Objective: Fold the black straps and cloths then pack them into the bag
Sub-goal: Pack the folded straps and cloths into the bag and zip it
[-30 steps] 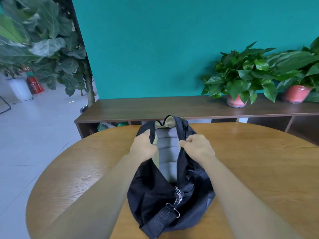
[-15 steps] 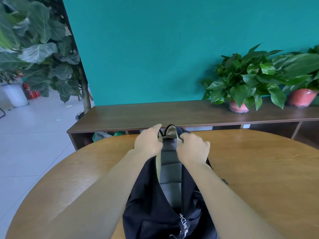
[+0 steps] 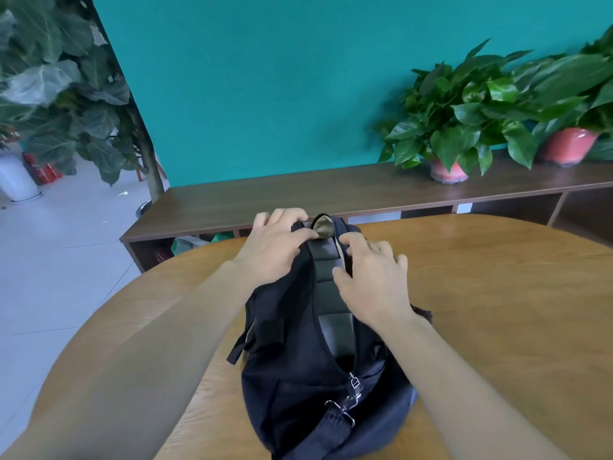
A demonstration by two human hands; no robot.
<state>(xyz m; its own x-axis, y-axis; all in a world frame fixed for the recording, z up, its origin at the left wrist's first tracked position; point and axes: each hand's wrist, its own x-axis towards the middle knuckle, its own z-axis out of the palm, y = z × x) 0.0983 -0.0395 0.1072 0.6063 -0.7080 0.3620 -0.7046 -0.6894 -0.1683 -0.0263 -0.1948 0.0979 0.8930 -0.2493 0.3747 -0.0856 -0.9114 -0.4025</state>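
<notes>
Left hand: the left hand [image 3: 277, 242] lies on the far left edge of the bag's opening, fingers mostly straight and spread, thumb laid across the black rim; whether it pinches the fabric cannot be told.
Right hand: the right hand [image 3: 373, 277] rests on the far right edge of the opening, fingers loosely spread and lightly bent, touching the rim rather than clutching it.
Bag: one black bag [image 3: 318, 366] lies on the round wooden table [image 3: 497, 327], near the middle, between the two forearms.
Direction: the bag's long axis runs straight away from the person; its far end points toward the low shelf [image 3: 331, 190] and the teal wall.
Opening: the top is parted in a narrow slit, showing a grey padded lining [image 3: 326, 277] and a tan patch at the far tip.
Near end: a silver clip [image 3: 348, 398] joins a black webbing strap [image 3: 326, 429] to the bag.
Count: two hands, one bag, one strap in view, one clip.
Background: two leafy plants in red pots [image 3: 447, 169] stand on the shelf at right; a large-leaved plant [image 3: 59, 91] stands at left.
</notes>
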